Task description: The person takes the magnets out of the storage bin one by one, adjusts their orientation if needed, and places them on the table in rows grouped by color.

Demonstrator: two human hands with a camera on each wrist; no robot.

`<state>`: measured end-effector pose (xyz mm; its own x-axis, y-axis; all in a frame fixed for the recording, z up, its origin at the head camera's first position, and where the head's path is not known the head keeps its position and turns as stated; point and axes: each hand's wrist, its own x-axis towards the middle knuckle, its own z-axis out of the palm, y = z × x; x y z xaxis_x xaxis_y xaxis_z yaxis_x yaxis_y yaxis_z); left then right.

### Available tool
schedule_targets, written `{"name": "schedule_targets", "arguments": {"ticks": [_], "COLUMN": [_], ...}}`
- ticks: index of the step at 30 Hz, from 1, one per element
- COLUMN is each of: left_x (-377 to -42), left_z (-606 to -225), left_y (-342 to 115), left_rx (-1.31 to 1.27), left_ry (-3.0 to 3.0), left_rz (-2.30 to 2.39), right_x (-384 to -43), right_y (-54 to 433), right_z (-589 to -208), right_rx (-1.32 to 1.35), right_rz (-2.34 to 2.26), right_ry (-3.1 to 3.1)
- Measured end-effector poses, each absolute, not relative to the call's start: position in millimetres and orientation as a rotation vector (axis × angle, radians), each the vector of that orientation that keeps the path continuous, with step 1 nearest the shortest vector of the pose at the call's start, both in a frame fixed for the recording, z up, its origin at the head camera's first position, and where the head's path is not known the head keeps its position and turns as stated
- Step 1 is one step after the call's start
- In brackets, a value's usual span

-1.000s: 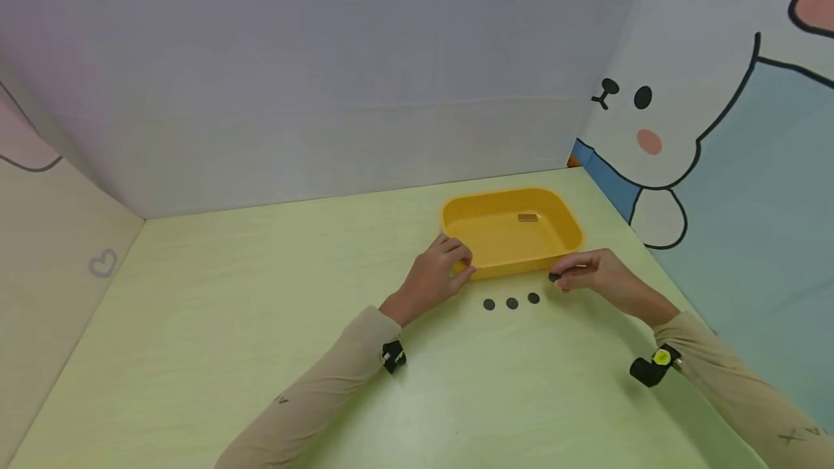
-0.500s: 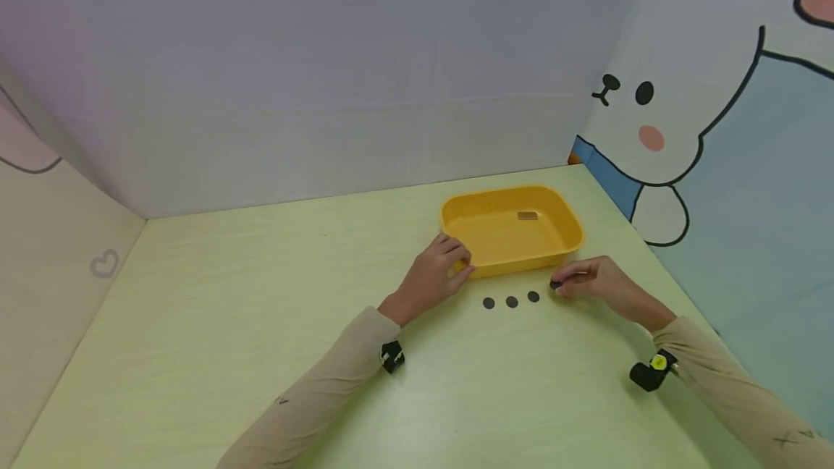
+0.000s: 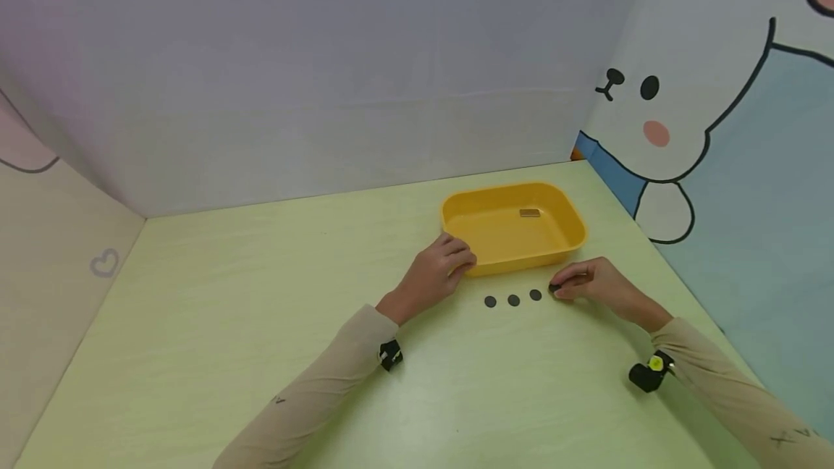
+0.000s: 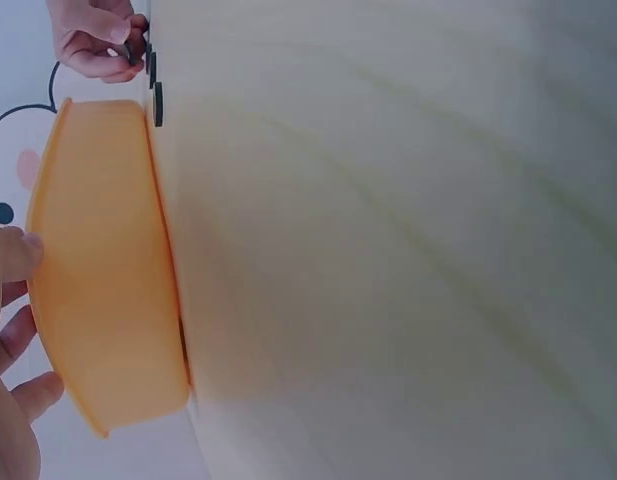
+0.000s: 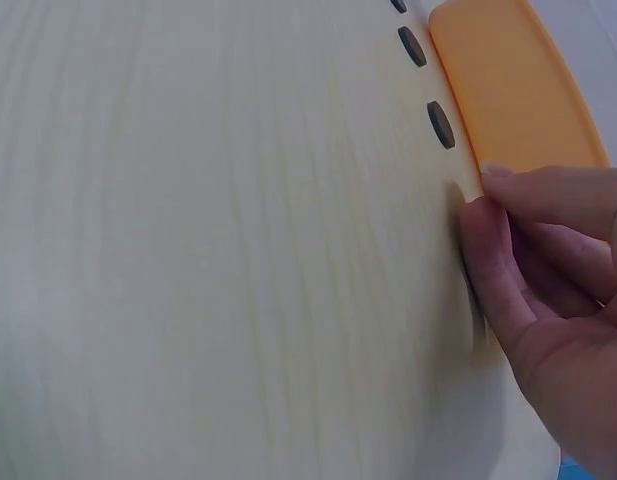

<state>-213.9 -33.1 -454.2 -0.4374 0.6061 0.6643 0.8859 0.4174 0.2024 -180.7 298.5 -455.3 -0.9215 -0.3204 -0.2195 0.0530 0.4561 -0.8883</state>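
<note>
A shallow yellow tray (image 3: 502, 237) sits on the table near its right side. My left hand (image 3: 431, 268) holds the tray's near left corner, with fingers (image 4: 43, 395) at the rim. In front of the tray lie three dark round discs, the left one (image 3: 491, 302), the middle one (image 3: 514, 300) and the right one (image 3: 536, 295), in a row. At that row's right end my right hand (image 3: 599, 286) pinches another dark disc (image 3: 554, 287) between thumb and fingers, low over the table. The right wrist view mostly hides this disc behind the fingers.
A small brown rectangular piece (image 3: 530, 213) lies inside the tray towards the back right. Pale walls border the pale green table (image 3: 260, 295) at the back and left. On the right stands a wall (image 3: 749, 201) with a cartoon animal print.
My right hand has brought its disc from the tray's front rim down to the row's right end. The left hand stays at the tray corner, its thumb now nearer the fingers.
</note>
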Motion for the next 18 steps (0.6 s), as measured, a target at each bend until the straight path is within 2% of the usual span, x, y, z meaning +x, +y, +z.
{"name": "schedule_targets", "arguments": {"ticks": [18], "left_x": [-207.1], "left_z": [-451.9], "left_y": [-26.1], "left_rx": [-1.237], "left_ry": [-2.193], "left_rz": [-0.632], "right_x": [-173.8], "right_y": [292.5], "right_z": [-451.5], "right_rx": [-0.233], "right_rz": [-1.301], "right_ry": [2.490]}}
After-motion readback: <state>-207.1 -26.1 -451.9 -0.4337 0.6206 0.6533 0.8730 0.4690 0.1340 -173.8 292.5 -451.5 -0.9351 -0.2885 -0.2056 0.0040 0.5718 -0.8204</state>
